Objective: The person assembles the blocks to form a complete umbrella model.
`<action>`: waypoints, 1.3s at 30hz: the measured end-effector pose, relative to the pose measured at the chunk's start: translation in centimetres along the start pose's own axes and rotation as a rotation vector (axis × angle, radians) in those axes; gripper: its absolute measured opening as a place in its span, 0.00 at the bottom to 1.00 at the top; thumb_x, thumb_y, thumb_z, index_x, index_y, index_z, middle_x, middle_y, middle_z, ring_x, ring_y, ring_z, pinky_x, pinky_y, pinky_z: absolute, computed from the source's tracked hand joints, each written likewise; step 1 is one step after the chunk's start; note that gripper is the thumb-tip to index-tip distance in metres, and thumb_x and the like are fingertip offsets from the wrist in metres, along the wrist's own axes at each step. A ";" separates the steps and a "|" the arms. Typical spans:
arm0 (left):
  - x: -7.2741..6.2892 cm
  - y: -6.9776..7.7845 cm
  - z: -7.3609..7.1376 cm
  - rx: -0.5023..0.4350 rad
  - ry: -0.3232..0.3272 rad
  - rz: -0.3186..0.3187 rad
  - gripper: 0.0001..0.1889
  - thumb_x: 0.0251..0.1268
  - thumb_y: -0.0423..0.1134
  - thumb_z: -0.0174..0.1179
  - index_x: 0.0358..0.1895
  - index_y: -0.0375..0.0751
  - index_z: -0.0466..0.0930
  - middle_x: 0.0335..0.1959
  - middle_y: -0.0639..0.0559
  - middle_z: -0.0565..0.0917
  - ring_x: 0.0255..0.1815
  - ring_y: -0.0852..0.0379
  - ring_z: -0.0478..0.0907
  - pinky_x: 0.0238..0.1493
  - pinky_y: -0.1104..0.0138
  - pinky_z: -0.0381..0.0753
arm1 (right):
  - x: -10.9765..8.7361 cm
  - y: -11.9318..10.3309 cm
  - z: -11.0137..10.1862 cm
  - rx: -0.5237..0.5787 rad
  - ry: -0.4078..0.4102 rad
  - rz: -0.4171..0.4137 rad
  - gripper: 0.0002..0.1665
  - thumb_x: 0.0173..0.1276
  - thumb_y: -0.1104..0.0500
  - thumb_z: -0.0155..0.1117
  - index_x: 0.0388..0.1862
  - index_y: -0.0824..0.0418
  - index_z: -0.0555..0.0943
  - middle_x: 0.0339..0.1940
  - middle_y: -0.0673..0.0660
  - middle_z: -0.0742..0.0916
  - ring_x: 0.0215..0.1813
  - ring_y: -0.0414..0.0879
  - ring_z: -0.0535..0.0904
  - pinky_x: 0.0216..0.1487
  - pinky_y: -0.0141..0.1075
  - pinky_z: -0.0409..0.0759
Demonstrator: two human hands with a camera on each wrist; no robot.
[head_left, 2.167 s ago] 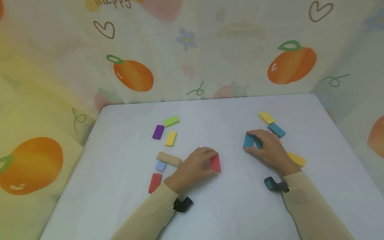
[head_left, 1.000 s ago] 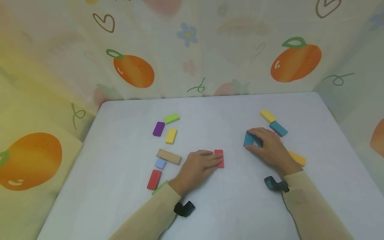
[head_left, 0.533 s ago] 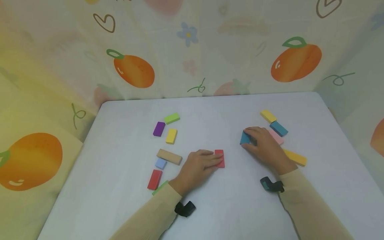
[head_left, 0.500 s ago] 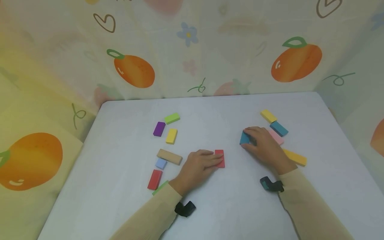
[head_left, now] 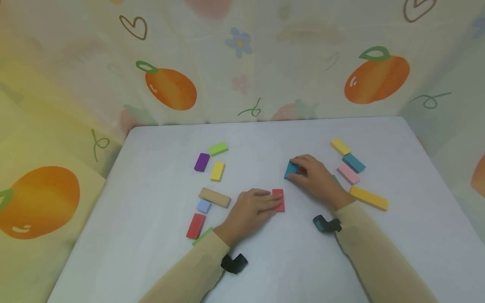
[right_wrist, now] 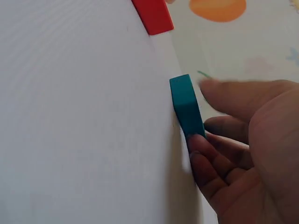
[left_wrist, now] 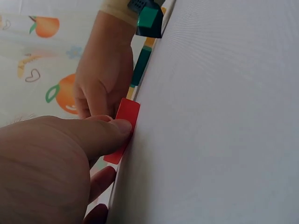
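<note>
In the head view, my left hand (head_left: pixel 250 210) rests at a red block (head_left: pixel 278 200) lying on the white table, its fingers across the top. The left wrist view shows the thumb against the side of that red block (left_wrist: pixel 127 114). My right hand (head_left: pixel 314 179), just beyond and to the right, grips a teal-blue block (head_left: pixel 291 169) between thumb and fingers. In the right wrist view, fingers wrap the lower part of the teal-blue block (right_wrist: pixel 184 100), and the thumb appears slightly off its side. A gap separates the two blocks.
Left of my hands lie a wooden block (head_left: pixel 214 197), a light-blue block (head_left: pixel 203 205), another red block (head_left: pixel 195 226), a purple block (head_left: pixel 202 162) and several others. To the right are a pink block (head_left: pixel 347 174), an orange-yellow block (head_left: pixel 369 198), a blue block (head_left: pixel 354 163) and a yellow block (head_left: pixel 340 147).
The red block has gone from tilted in my left hand to lying flat under its fingers. My right hand has moved left with the teal-blue block, uncovering the pink block.
</note>
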State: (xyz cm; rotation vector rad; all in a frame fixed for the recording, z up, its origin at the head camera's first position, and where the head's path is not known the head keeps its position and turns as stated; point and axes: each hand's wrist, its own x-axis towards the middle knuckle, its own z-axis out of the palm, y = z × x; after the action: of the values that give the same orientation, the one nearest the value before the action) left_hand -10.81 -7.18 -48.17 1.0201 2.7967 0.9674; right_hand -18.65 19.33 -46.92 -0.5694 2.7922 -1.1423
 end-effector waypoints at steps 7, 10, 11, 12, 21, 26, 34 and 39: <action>0.1 -0.2 0.1 -0.010 -0.003 0.006 0.21 0.79 0.43 0.70 0.71 0.53 0.84 0.67 0.60 0.85 0.72 0.52 0.77 0.72 0.51 0.75 | 1.5 -0.3 1.1 0.037 0.018 -0.012 0.25 0.81 0.62 0.70 0.72 0.68 0.80 0.66 0.64 0.83 0.56 0.57 0.79 0.65 0.54 0.80; 0.1 -0.2 0.1 -0.015 -0.009 0.006 0.21 0.79 0.43 0.70 0.71 0.53 0.84 0.67 0.60 0.85 0.72 0.51 0.77 0.72 0.50 0.75 | 1.8 -0.3 1.3 0.055 0.009 -0.010 0.26 0.81 0.62 0.70 0.73 0.67 0.80 0.67 0.64 0.82 0.57 0.57 0.78 0.66 0.53 0.79; 0.1 -0.2 0.0 -0.016 -0.009 0.007 0.21 0.79 0.43 0.70 0.71 0.53 0.84 0.67 0.60 0.85 0.72 0.51 0.77 0.72 0.50 0.75 | 1.8 -0.3 1.4 0.066 0.008 -0.013 0.25 0.81 0.63 0.69 0.73 0.67 0.80 0.66 0.63 0.82 0.57 0.57 0.78 0.66 0.53 0.79; 0.2 -0.1 0.0 -0.016 -0.008 0.009 0.21 0.79 0.43 0.70 0.71 0.53 0.84 0.67 0.60 0.85 0.72 0.51 0.77 0.72 0.49 0.75 | 1.8 -0.3 1.5 0.078 0.011 -0.018 0.25 0.80 0.64 0.69 0.73 0.67 0.80 0.66 0.63 0.82 0.57 0.56 0.78 0.65 0.52 0.79; 0.1 0.0 -0.2 -0.021 0.009 0.028 0.21 0.78 0.41 0.71 0.70 0.51 0.85 0.67 0.60 0.85 0.71 0.50 0.78 0.72 0.49 0.76 | 0.9 -0.3 2.4 0.192 -0.003 -0.070 0.24 0.80 0.66 0.69 0.72 0.68 0.81 0.63 0.59 0.82 0.56 0.52 0.77 0.62 0.49 0.78; 0.1 -0.1 -0.1 -0.019 0.001 0.033 0.21 0.78 0.41 0.70 0.70 0.51 0.85 0.67 0.60 0.84 0.71 0.50 0.78 0.72 0.49 0.75 | 0.5 -0.6 2.4 0.217 -0.029 -0.080 0.24 0.80 0.66 0.69 0.72 0.67 0.82 0.63 0.57 0.82 0.57 0.51 0.78 0.63 0.49 0.78; 0.1 -0.1 -0.2 -0.028 -0.017 0.009 0.22 0.78 0.43 0.70 0.71 0.53 0.84 0.68 0.61 0.84 0.72 0.50 0.77 0.71 0.47 0.75 | 0.4 -0.7 2.3 0.235 -0.045 -0.096 0.24 0.80 0.66 0.69 0.72 0.65 0.82 0.63 0.56 0.83 0.58 0.51 0.78 0.64 0.50 0.77; 0.2 -0.1 -0.1 -0.016 -0.015 0.011 0.21 0.78 0.43 0.70 0.71 0.53 0.84 0.68 0.61 0.84 0.71 0.50 0.78 0.71 0.47 0.75 | 0.3 -0.8 2.2 0.233 -0.062 -0.096 0.24 0.80 0.65 0.69 0.72 0.64 0.83 0.63 0.55 0.83 0.59 0.50 0.78 0.64 0.50 0.78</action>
State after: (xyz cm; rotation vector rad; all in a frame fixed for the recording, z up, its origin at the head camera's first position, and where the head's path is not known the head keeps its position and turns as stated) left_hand -11.02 -7.21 -48.11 1.0382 2.7695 0.9774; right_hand -18.25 17.26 -47.95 -0.7066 2.5560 -1.4172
